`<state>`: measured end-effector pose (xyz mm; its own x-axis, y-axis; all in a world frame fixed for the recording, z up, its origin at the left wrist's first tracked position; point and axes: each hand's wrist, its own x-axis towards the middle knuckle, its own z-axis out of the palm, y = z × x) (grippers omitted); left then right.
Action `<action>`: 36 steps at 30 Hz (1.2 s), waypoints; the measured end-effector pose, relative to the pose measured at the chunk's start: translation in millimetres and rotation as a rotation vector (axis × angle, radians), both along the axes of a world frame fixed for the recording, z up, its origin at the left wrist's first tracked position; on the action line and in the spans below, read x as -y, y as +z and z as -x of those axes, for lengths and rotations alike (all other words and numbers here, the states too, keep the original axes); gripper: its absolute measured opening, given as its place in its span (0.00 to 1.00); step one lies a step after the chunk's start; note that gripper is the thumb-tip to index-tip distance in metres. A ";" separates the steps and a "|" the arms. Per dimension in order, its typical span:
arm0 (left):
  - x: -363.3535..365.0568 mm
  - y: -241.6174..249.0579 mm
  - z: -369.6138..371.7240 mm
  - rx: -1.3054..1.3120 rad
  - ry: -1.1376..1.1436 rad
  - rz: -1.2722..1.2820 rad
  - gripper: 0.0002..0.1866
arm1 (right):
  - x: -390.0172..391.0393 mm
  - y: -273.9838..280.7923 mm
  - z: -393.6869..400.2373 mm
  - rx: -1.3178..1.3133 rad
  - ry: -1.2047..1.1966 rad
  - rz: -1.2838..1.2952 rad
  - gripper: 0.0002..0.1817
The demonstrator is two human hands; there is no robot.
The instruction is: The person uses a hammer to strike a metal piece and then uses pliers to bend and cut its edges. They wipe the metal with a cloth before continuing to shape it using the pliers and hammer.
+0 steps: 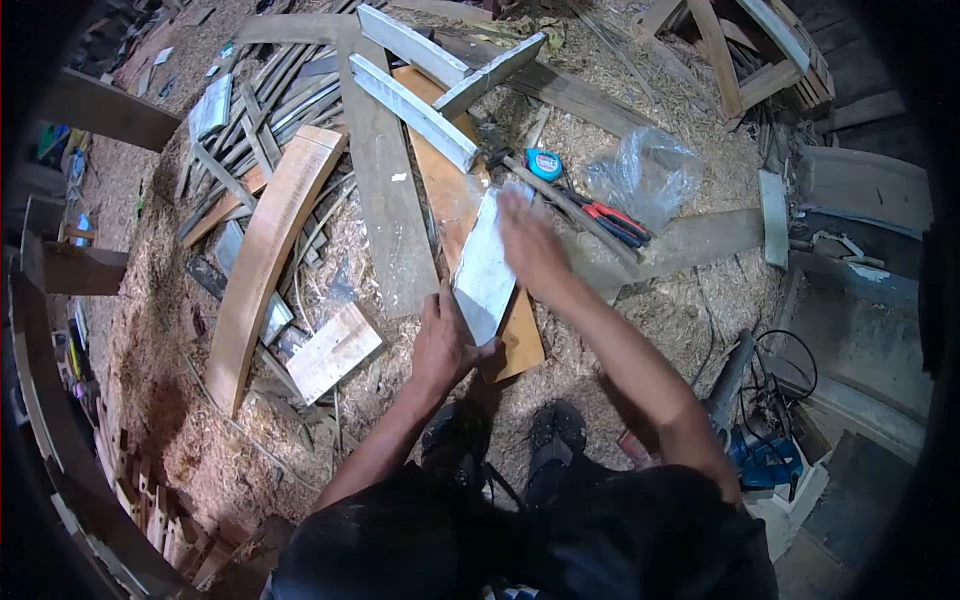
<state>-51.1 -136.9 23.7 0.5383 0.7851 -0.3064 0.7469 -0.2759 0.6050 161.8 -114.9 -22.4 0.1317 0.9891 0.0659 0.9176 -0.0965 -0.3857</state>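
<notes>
A short board with a whitish face (483,285) lies tilted in front of me, over an orange-brown plank (522,345). My left hand (443,345) is closed around its near left edge, thumb at the near end. At the board's far right side is my right hand (530,245), its fingers smeared by motion; whether it holds anything I cannot tell. Just beyond the right hand lie a hammer (575,205), red-and-black handled pliers (612,220) and a teal tape measure (543,164).
Whitish boards joined into a frame (415,110) lie ahead. A clear plastic bag (645,180) rests right of the tools. To the left are a long curved plank (275,260), a short pale block (333,352) and piled strips. A blue power tool (765,458) sits at right. Wood shavings cover the ground.
</notes>
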 end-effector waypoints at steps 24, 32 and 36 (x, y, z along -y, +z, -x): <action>-35.8 49.2 20.6 -0.135 -0.155 -0.304 0.24 | 19.3 11.9 -64.1 0.154 -0.311 -0.102 0.17; -33.8 4.0 -6.6 -0.064 -0.265 -0.395 0.54 | 40.9 38.6 -68.5 -0.134 -0.315 -0.051 0.12; -38.3 -20.1 -43.6 -0.065 -0.188 -0.465 0.49 | 62.8 35.7 -69.7 -0.216 -0.328 -0.211 0.13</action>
